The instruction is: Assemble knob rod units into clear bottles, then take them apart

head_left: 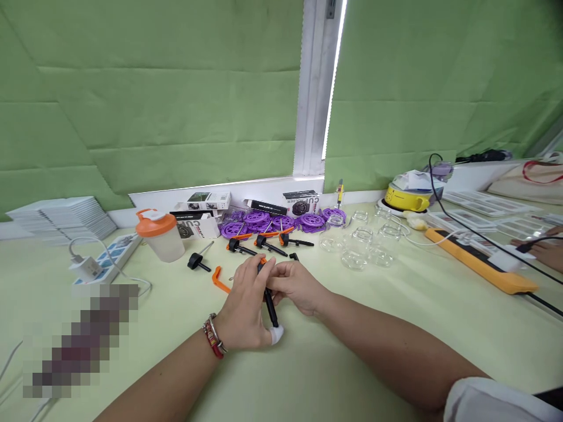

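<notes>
Both hands meet mid-tabletop, nearer the near edge. Left hand (243, 310) is wrapped around a black rod (270, 305); right hand (295, 285) pinches its upper end, fingers together. The rod's long axis runs near-upright, tilted slightly, lower end by the left thumb. An orange clip (219, 279) lies just left, touching neither hand.

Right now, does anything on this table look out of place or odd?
Only one small thing: a lone orange clip lies apart beside the left hand, away from the assembled black rods lined up before the purple discs. Nothing looks spilled or broken.
</notes>
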The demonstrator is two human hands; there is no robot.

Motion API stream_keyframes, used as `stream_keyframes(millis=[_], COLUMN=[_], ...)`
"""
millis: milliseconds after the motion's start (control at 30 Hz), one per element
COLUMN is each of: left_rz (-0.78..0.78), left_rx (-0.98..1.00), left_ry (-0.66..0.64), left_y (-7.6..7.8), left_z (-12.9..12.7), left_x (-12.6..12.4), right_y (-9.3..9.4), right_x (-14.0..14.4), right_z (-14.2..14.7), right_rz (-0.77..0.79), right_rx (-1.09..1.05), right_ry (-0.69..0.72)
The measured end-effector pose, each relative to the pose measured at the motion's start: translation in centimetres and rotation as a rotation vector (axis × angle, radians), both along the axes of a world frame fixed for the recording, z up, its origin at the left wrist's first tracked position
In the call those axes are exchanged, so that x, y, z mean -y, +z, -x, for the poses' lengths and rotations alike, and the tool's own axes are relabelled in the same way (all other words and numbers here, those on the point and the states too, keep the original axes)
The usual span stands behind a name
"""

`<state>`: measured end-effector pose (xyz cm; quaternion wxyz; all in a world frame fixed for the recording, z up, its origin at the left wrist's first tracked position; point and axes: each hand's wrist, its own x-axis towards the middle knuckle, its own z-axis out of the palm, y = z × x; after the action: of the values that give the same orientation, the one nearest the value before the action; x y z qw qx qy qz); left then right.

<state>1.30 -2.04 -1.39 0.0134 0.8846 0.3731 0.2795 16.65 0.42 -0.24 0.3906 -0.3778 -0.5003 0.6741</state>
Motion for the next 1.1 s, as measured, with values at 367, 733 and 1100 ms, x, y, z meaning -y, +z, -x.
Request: stream_keyframes(millis=[367,733,1100], left_rz=[0.046,0.091,0.138], left_rx=[0.031,0.154,0.090], left_ry=[-0.059,0.005,-0.066], left_y=[0.2,0.8,0.3], left_z=[0.2,0.5,-0.1], left_x=[-0.2,-0.3,0.3], right_y=[0.2,0.7,-0.2], right_x=[-0.5,-1.6,-1.1], right_z=[-0.3,-1.8,-0.9], right_rz=[0.038,0.010,-0.022], right_rx=[-0.030,-0.041,-0.026], right_ry=[0.004,0.068,0.084])
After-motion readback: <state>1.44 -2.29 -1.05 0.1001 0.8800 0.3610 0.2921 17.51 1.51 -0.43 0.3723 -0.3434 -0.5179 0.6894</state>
